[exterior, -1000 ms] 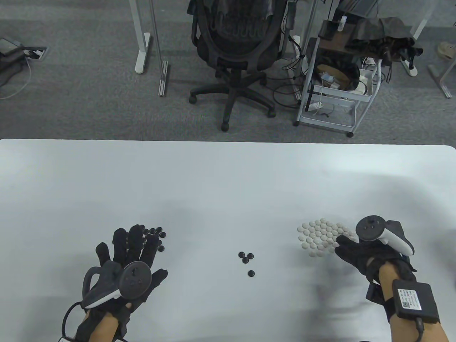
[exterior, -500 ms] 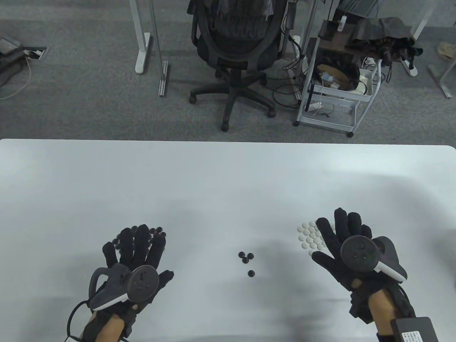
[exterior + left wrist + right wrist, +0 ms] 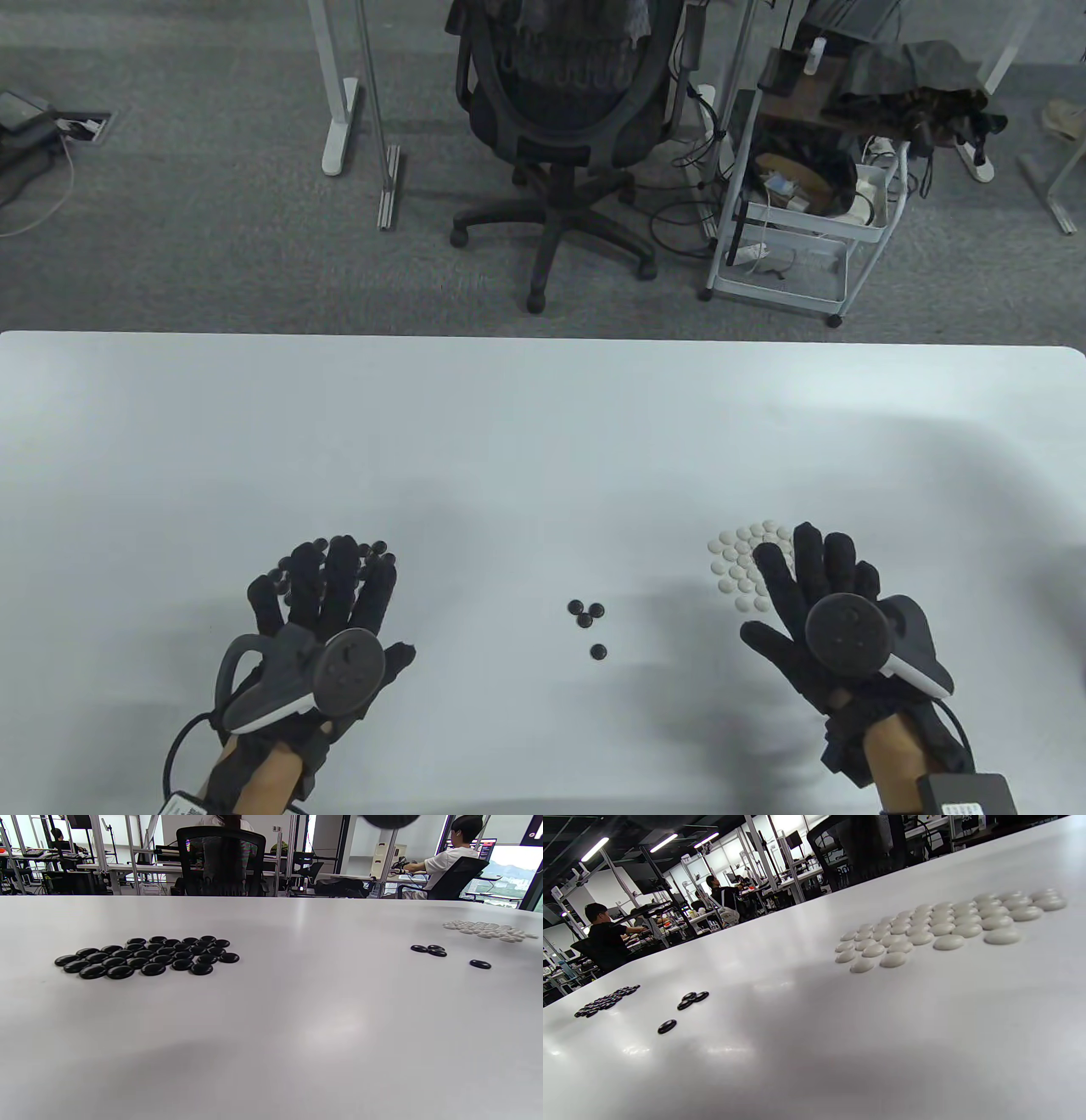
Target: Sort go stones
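Go stones lie on the white table (image 3: 543, 407) in three groups. At our left, the black stones (image 3: 148, 957) sit packed in one flat cluster; in the table view our left hand (image 3: 327, 594) covers most of them, its fingers straight and spread, holding nothing. At our right, the white stones (image 3: 941, 927) form a like cluster, and our right hand (image 3: 806, 594) lies over its near right part, fingers straight and fanned, also holding nothing. We cannot tell whether either palm touches the stones beneath it. Our two hands are well apart. Between them, near the table's middle, three black stones (image 3: 585, 612) touch in a small knot, and a single black stone (image 3: 598, 652) lies just beside them, toward us. Beyond the far edge stand a black office chair (image 3: 560, 127) and a white wire cart (image 3: 806, 195) on grey carpet.
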A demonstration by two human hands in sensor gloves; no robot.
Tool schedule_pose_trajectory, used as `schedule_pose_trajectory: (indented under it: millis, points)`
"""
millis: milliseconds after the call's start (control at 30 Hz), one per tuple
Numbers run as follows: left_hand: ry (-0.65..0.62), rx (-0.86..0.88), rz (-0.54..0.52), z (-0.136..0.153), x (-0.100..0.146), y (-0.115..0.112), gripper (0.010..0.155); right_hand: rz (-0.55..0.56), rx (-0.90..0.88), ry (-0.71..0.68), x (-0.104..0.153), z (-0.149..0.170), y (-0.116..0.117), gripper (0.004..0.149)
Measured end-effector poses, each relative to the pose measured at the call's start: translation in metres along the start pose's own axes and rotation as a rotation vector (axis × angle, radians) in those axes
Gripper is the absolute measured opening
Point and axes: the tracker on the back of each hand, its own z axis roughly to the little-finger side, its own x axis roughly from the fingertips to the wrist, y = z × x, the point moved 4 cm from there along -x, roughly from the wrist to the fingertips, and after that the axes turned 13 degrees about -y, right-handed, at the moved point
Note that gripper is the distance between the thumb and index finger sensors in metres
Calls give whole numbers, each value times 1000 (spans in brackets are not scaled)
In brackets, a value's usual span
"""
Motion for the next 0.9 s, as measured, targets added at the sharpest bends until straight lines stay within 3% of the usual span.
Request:
schedule_pose_trajectory:
  millis: [400,533,733,900]
  points:
    - [19,10,23,2,-2,-4,77,0,-4,-10,1,-2,-4,79]
    - [59,-88,-20,7,-9,14,67,18,-37,-12,3,0,-11,79]
    - [175,72,145,24,-47,53,61,3,-61,1,8,6,-11,79]
    - [253,332,469,25,-81,28,61,-18,-76,2,7,8,-10,78]
